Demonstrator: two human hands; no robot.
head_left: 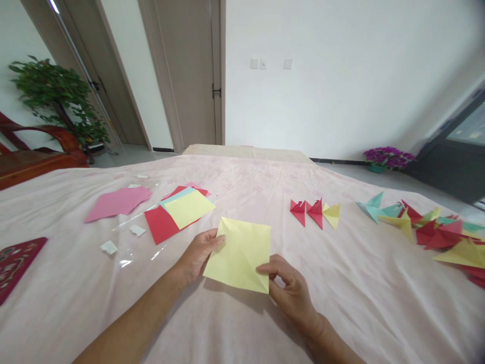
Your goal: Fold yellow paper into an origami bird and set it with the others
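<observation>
A square sheet of yellow paper [240, 255] with faint diagonal creases is held up above the cloth, tilted towards me. My left hand [202, 253] grips its left edge, thumb on top and the other fingers behind. At the lower right edge my right hand [290, 288] pinches the sheet between thumb and forefinger. Just beyond the left hand lies a loose pile of coloured paper, with a yellow sheet [191, 208] on top and a red sheet [162, 225] below. Past the right hand stand two red folded paper birds [315, 213] and a yellow one [332, 215].
A pale pink cloth [242, 333] covers the table. Pink sheets [115, 203] lie at the left near white scraps [109, 247] and clear plastic. A dark red box or booklet [20, 263] sits at the far left. Many folded birds [439, 232] are heaped at the right.
</observation>
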